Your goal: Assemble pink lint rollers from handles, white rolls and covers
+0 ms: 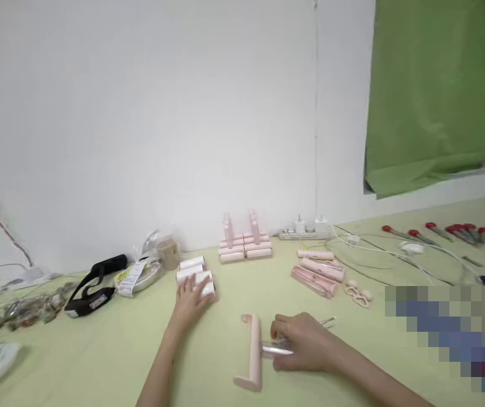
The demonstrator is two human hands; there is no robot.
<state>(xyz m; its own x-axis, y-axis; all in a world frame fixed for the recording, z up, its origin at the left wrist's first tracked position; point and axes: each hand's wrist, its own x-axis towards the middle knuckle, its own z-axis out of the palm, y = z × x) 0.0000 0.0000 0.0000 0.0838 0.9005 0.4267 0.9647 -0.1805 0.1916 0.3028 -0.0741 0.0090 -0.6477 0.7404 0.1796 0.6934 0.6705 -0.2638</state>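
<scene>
the frame [255, 351], low at front centre over the table [208, 367], is probably light, stiff and smooth; best held by its handle [276, 350], which the right hand [304, 343] encloses. left hand [192, 299] spread on the rolls [191, 263], grip unclear.

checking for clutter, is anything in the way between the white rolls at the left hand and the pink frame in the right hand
Nothing visible is: only green tabletop shows between the white rolls and the pink frame in the right hand. The left hand itself covers part of the rolls.
</scene>
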